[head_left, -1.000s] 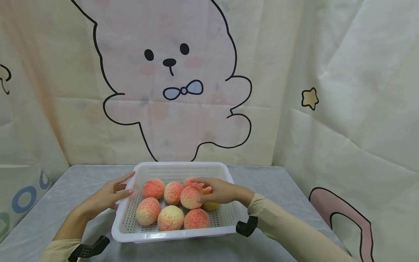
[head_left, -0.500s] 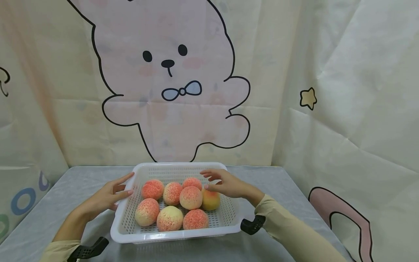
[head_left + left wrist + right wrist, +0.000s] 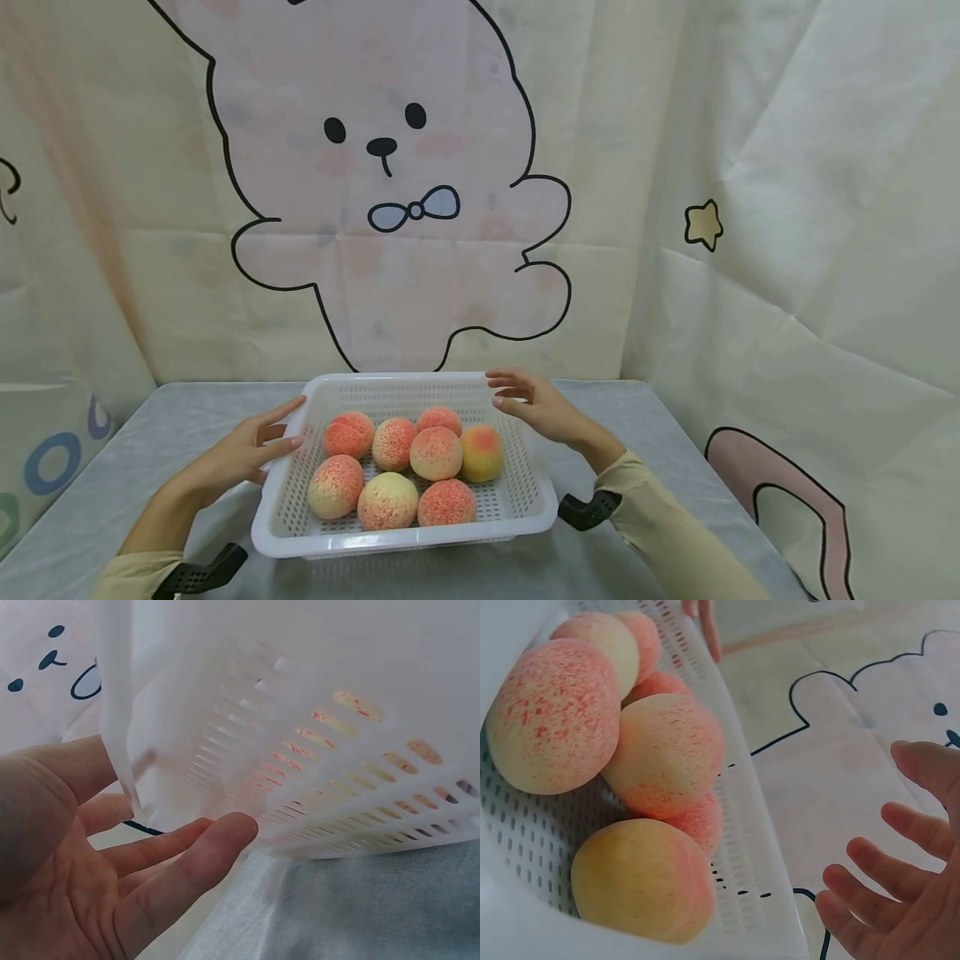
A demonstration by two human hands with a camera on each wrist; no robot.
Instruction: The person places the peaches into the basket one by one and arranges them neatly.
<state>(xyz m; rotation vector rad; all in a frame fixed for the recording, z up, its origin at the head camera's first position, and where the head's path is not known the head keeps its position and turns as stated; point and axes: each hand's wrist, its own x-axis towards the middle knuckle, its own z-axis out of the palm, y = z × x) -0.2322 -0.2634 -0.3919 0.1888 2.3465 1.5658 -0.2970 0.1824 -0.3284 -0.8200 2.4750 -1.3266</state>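
Observation:
A white slotted plastic basket [image 3: 405,543] holds several peaches [image 3: 387,501], red-speckled over pale yellow. A smoother yellow and red peach [image 3: 482,454] lies at their right end. My left hand [image 3: 225,462] holds the basket's left rim, and in the left wrist view its fingers [image 3: 187,877] lie along the outer wall below the rim. Over the back right corner is my right hand [image 3: 543,408], its fingers spread and nothing in them. In the right wrist view these fingers [image 3: 885,892] stand apart from the peaches.
The basket stands on a table with a grey cloth [image 3: 600,417]. Behind it hangs a cream curtain [image 3: 607,317] printed with a pink cartoon animal. Another curtain [image 3: 810,250] hangs along the right side. Black wrist cameras [image 3: 588,510] sit on both forearms.
My right hand has come away from the peaches and moved right and back to the basket's corner, uncovering the yellow and red peach. The left hand keeps its place on the rim.

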